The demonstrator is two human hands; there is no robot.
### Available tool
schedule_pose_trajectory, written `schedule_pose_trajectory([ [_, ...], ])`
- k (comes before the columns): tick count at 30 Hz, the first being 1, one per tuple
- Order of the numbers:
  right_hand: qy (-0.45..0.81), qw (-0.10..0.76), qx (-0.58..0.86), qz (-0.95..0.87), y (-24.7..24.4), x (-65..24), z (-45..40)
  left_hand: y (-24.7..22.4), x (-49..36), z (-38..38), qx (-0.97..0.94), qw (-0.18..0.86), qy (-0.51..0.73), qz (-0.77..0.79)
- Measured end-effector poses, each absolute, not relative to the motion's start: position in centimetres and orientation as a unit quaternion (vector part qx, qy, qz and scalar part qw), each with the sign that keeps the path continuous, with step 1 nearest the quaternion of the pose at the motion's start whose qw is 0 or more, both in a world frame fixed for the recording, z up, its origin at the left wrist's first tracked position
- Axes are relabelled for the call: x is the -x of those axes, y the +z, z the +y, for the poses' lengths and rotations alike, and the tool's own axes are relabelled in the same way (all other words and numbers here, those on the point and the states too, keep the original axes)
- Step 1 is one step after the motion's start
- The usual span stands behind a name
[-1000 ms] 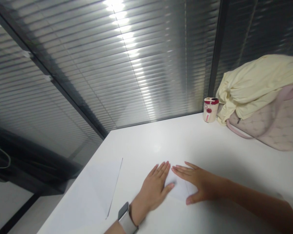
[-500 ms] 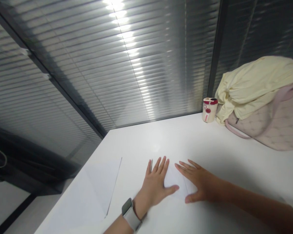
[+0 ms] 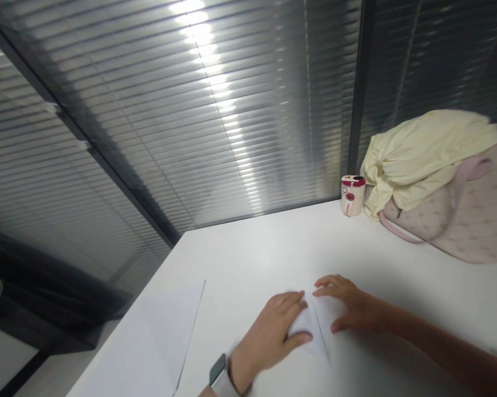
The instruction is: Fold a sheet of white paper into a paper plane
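Rested left hand (image 3: pixel 271 333), thumb spread and clasping nothing, on the left of folded white paper (image 3: pixel 308 322); held right hand (image 3: pixel 360 306), loosely curved and ungrasping, at its right.

This looks like an office or a small meeting room; which of the two cannot be told. Long grey horizontal-slatted blinds (image 3: pixel 157 121) fill the walls, divided by a narrow dark straight frame bar (image 3: pixel 357 88), much as in partitioned workplaces. Against them stands a plain, smooth white desk with a straight edge (image 3: pixel 260 253), bearing flat white sheets of paper (image 3: pixel 149 342). A pale pink quilted bag (image 3: pixel 475 220) with a crumpled pale yellow cloth (image 3: pixel 430 149) over it suggests someone's belongings set down at a workspace
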State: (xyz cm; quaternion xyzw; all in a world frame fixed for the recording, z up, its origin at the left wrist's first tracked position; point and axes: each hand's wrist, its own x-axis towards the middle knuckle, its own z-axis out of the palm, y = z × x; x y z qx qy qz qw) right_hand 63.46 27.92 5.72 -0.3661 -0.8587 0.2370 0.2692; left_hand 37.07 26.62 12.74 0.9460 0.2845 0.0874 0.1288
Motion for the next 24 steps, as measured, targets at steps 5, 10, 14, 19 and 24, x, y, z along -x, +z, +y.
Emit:
schedule_pose_trajectory([
  [5,0.239,0.278,0.366,-0.856,6.1,-63.1,28.6,12.6,-37.0,26.3,-0.956,0.096,0.079,0.265],
  [10,0.236,0.303,0.340,-0.858,6.2,-62.7,28.6,12.4,-37.4,26.2,-0.970,0.016,0.065,0.235],
  [14,0.231,0.300,0.301,-0.875,5.8,-63.1,28.1,11.8,-37.7,26.0,-0.974,-0.059,0.105,0.193],
  [19,0.216,0.295,0.281,-0.887,5.4,-63.3,27.6,11.2,-37.8,25.8,-0.971,-0.098,0.146,0.160],
  [24,0.209,0.305,0.262,-0.892,6.6,-62.6,27.5,11.2,-38.0,25.7,-0.975,-0.076,0.137,0.159],
])
